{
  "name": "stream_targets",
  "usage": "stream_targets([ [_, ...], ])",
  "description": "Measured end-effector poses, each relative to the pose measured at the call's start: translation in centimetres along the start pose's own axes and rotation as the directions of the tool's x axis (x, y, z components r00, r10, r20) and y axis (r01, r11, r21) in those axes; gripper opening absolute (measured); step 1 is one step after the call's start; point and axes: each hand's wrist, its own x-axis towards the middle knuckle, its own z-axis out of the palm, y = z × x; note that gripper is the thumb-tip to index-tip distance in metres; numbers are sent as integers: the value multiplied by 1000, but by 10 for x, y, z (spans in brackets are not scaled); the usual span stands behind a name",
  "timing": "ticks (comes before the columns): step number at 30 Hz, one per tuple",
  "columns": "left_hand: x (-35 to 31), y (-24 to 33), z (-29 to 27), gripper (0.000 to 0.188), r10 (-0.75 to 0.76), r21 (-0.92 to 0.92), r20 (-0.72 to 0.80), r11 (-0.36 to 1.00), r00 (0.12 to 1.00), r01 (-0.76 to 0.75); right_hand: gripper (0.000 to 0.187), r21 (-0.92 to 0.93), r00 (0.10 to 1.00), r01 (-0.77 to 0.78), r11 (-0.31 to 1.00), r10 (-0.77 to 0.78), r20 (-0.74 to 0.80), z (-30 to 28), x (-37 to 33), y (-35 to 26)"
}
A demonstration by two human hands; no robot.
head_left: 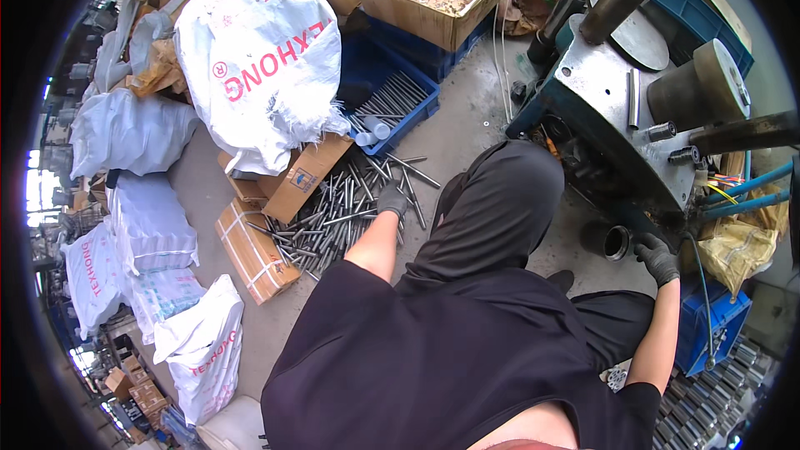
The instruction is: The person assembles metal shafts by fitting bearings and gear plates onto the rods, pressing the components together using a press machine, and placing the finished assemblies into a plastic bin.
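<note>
My left hand [392,198], in a grey glove, reaches into a loose pile of metal rods [337,215] on the floor. Its fingers are bent down around a rod at the pile's right side. On the other side of my knees, my gloved right hand [657,258] hangs near a dark hollow metal cylinder [593,238] lying on the floor. The fingers there are loosely spread and hold nothing I can see. Above this hand stands a heavy metal press [596,87], with short steel sleeves [683,155] and a slim rod [633,100] on its plate.
A blue crate [408,129] with more rods stands beyond the pile, beside a large white sack [258,58] and an opened carton [308,177]. A strapped carton [250,250] borders the pile. At right are a blue bin [708,325], hoses [746,192] and stacked metal cylinders [708,404].
</note>
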Motion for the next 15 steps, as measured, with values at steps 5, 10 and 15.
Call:
stream_targets([
  [5, 41, 17, -9, 38, -110, 429, 260, 903, 959, -12, 34, 7, 996, -29, 1000, 30, -89, -3, -8, 6],
  [10, 59, -6, 1, 37, -58, 384, 278, 922, 959, -56, 37, -27, 995, -57, 998, 54, -84, -8, -11, 11],
  [15, 23, -10, -2, 40, 90, -50, -98, 994, 991, -95, 38, -127, 963, 162, 978, -185, -198, -5, -24, -21],
])
